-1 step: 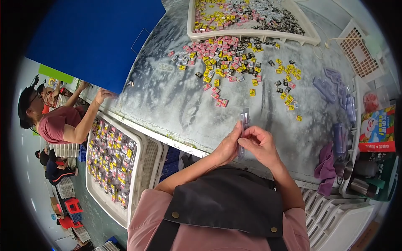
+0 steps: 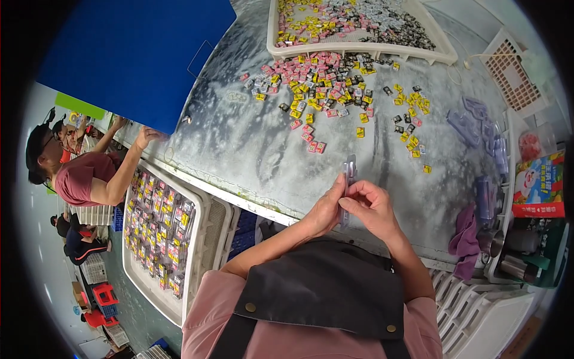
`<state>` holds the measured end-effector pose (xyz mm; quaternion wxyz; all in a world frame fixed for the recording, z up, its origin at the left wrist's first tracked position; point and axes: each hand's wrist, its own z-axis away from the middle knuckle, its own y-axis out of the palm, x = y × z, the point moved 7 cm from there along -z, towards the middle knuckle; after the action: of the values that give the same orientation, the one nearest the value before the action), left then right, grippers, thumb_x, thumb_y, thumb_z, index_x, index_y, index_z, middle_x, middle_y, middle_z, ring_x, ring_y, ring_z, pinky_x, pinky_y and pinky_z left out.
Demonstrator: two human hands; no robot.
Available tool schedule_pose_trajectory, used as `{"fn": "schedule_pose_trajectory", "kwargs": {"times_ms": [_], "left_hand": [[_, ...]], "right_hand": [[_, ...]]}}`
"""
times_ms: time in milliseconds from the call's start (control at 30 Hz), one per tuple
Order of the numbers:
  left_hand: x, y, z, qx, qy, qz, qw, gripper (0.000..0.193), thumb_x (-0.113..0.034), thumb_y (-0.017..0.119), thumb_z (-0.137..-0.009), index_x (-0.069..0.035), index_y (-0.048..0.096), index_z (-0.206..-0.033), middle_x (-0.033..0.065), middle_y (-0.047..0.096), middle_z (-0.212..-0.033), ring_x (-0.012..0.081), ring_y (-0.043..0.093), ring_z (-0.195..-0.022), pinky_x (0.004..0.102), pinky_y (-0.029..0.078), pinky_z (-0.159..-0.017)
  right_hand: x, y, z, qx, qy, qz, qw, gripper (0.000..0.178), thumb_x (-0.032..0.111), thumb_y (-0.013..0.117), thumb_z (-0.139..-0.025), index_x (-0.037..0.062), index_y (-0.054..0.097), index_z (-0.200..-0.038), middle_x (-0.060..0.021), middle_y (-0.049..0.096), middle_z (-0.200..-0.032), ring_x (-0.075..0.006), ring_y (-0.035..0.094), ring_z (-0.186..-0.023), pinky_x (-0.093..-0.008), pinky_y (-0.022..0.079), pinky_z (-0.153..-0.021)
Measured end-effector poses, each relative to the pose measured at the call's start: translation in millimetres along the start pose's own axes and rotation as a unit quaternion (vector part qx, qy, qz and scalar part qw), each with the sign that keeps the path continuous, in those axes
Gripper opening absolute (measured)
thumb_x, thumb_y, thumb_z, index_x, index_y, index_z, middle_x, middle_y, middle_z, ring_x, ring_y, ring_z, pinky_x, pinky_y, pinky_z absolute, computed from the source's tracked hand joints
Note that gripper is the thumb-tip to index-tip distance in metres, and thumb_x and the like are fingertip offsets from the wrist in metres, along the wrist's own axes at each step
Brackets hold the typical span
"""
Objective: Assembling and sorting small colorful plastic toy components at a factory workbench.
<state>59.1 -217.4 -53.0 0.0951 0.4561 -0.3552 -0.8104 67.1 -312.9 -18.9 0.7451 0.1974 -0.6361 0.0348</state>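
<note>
Upright between my hands is a narrow clear plastic case (image 2: 350, 167), seen almost edge-on, so whether anything is inside I cannot tell. My left hand (image 2: 326, 208) grips it from the left, thumb along its side. On the other side, my right hand (image 2: 375, 210) has thumb and fingers pinched together against the case's lower part. Beyond my hands, small pink, yellow, black and pale packets (image 2: 326, 84) lie loose across the grey table (image 2: 251, 143). More of the same packets fill a white tray (image 2: 365, 48) at the far side.
A blue panel (image 2: 131, 54) blocks the far left, with a co-worker (image 2: 86, 176) beside it. At lower left stands a white tray of filled clear packs (image 2: 158, 233). Empty clear cases (image 2: 469, 125), a purple cloth (image 2: 464, 239) and stacked white trays (image 2: 478, 305) are at right.
</note>
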Motion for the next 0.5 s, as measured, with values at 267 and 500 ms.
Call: {"fn": "schedule_pose_trajectory", "kwargs": {"times_ms": [267,500], "left_hand": [[0.7,-1.8,0.5,0.002,0.001,0.002,1.0,0.062,-0.05,0.029,-0.106,-0.001,0.039,-0.144,0.0134,0.053,-0.129,0.0206,0.052,-0.117,0.0368,0.041,-0.103],[5.4,-7.4,0.2,-0.022,-0.009,0.004,1.0,0.061,-0.049,0.03,-0.107,-0.004,0.036,-0.147,0.012,0.051,-0.132,0.0202,0.05,-0.121,0.0362,0.039,-0.105]], "right_hand": [[0.0,0.3,-0.3,0.013,0.022,0.0,1.0,0.015,0.009,0.071,-0.091,-0.0002,0.062,-0.1,0.0005,0.065,-0.09,-0.003,0.056,-0.08,-0.0201,0.046,-0.069],[-1.5,-0.3,0.7,0.021,0.028,-0.011,0.999,0.016,0.01,0.07,-0.092,-0.0008,0.062,-0.1,-0.0004,0.066,-0.091,-0.0041,0.058,-0.08,-0.0207,0.048,-0.07]]}}
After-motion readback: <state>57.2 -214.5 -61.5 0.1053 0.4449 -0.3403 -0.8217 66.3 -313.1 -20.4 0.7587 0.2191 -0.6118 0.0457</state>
